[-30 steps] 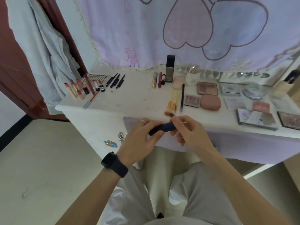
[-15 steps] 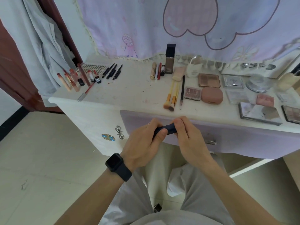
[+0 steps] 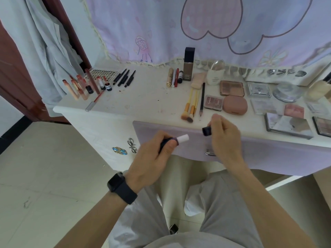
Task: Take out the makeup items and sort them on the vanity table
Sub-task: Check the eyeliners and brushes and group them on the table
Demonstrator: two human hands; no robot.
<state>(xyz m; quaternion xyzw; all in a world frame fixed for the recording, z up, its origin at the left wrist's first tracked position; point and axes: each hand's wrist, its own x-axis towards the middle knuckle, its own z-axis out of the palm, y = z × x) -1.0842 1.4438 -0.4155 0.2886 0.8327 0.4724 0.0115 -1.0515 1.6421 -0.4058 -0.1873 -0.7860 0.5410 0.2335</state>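
Using the tall foundation bottle (image 3: 189, 66) at the back of the bench (image 3: 143, 97) as my reference, going left to right.

Far left of the bottle is the pile of lipsticks (image 3: 80, 87), some standing and some lying down. The black liners (image 3: 124, 77) lie between them and the bottle. Straight in front of it, toward the person, are the brushes (image 3: 190, 109), and off to the right it's palettes and compacts.

The thing being sorted isn't on the bench at all. It's a dark stick (image 3: 176, 139) held in mid-air in front of the lilac drawer front (image 3: 268, 153), well in front of the bottle and a little left of it. The left hand (image 3: 152, 158), the one with the watch (image 3: 121, 187), has its fingers wrapped round the barrel. A white tip pokes out past the thumb.

The right hand (image 3: 226, 142) is in front of the bottle and a bit right, fingers curled, pinching the matching dark cap (image 3: 206, 131). Cap and tip are clearly apart, not touching.

The part that matters is how the stick lies. Its long axis runs left to right and tilts slightly up, so the white end points pretty much at the cap. My guess is the cap slides back on along that same line. After that the left hand is the nearer one for setting it down, since the lipstick end of the bench is on its side. I can't tell what product it actually is.
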